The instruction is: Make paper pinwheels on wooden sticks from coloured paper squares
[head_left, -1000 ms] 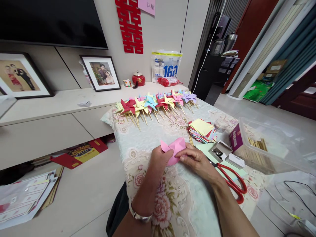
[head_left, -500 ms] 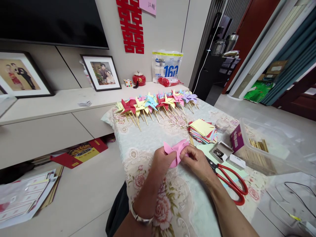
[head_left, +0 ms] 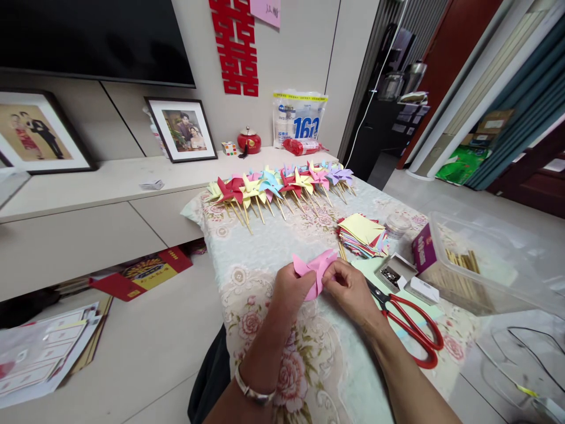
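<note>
A pink paper pinwheel [head_left: 316,272], its corners folded toward the middle, is held above the flowered tablecloth [head_left: 260,282]. My left hand [head_left: 289,290] grips its left side, thumb pressed on the front. On its right side my right hand [head_left: 351,288] pinches the paper near the centre; whether a small pin is in those fingertips I cannot tell. No stick shows on this pinwheel. Red-handled scissors [head_left: 412,327] lie just right of my right wrist, blades partly hidden by it. Beyond my hands is a stack of coloured paper squares [head_left: 362,232].
Finished pinwheels [head_left: 269,185] on sticks lie in rows along the far table side. At right are a small open box of metal pins [head_left: 395,274], a round clear container [head_left: 397,224] and a clear plastic bin [head_left: 468,282] with wooden sticks. A white cabinet [head_left: 115,182] stands behind.
My right hand's fingers have shifted slightly on the pink paper. Otherwise both hands and the pinwheel stay in nearly the same place.
</note>
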Tool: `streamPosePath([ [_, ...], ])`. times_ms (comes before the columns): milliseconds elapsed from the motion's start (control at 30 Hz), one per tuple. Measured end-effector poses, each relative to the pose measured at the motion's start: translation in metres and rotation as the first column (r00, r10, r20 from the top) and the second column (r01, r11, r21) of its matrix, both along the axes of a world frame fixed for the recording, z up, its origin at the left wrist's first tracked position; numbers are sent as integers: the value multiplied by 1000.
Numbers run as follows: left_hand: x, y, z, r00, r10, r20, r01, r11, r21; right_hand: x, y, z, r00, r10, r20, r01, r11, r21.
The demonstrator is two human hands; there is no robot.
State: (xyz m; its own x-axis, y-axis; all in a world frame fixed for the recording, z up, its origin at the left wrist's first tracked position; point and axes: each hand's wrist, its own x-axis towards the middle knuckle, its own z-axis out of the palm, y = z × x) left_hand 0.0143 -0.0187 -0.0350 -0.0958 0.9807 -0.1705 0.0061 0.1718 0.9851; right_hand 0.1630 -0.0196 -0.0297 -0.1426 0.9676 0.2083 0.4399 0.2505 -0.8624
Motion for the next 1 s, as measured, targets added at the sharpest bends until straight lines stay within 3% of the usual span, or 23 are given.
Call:
streamPosePath([
  [1000, 0, 2, -12, 996, -24, -84, 26, 999, 27, -1, -1, 4, 1000, -1, 27, 1, 1000, 12],
])
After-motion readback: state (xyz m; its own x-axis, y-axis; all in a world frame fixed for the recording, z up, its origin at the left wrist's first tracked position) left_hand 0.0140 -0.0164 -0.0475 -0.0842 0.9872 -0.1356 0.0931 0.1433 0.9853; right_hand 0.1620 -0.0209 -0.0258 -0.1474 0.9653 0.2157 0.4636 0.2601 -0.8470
